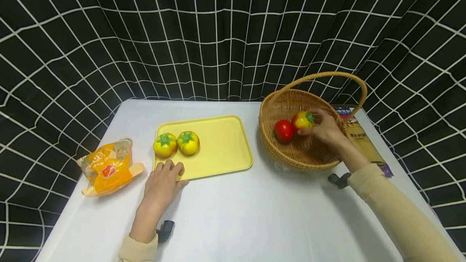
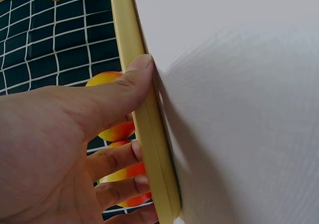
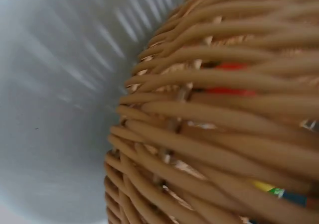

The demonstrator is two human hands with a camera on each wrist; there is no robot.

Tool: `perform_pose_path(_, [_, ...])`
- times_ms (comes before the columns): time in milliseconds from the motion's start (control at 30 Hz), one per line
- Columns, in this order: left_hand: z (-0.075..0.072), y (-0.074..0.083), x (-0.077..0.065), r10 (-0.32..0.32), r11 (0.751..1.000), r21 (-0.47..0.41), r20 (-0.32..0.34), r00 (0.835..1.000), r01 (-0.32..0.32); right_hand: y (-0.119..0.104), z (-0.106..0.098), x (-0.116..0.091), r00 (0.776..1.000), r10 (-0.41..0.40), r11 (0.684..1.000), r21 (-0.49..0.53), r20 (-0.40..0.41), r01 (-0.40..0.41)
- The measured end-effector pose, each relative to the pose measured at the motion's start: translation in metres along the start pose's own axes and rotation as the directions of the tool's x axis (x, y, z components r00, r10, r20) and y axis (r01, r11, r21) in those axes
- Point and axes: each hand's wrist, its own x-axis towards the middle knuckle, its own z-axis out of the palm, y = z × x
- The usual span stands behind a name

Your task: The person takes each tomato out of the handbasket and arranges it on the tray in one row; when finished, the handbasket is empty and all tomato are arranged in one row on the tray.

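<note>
My left hand [image 1: 162, 185] grips the near-left edge of a yellow tray [image 1: 218, 144]. In the left wrist view its thumb lies on the tray's rim [image 2: 158, 169], with the fingers on the inner side. Two yellow tomatoes [image 1: 188, 143] with green leafy tops sit side by side at the tray's left. Inside a wicker basket [image 1: 280, 155], my right hand [image 1: 325, 128] holds a yellow-and-red tomato [image 1: 301, 121] by its leafy side. Beside that one lies a red tomato [image 1: 283, 131]. The right wrist view shows mostly basket weave [image 3: 214, 129], which hides the right hand.
An orange plastic bag [image 1: 109, 169] lies left of the tray. Under and behind the basket's right side is a flat printed package [image 1: 365, 140]. The basket's tall handle [image 1: 327, 75] arches over its far side. A black gridded curtain [image 1: 218, 43] surrounds the white table [image 1: 247, 217].
</note>
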Motion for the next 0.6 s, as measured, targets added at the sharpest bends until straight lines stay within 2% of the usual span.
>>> perform_pose_path(200, [0.000, 0.001, 0.000, -0.002, 1.000, -0.003, -0.001, 1.000, 0.002, -0.013, -0.004, -0.008, 0.999, -0.038, 0.999, 0.018, -0.026, 0.038])
perform_pose_path(600, [-0.001, 0.000, -0.001, 0.004, 1.000, 0.004, 0.001, 1.000, -0.004, -0.045, 0.004, -0.037, 0.990, -0.128, 0.983, 0.123, -0.052, 0.133])
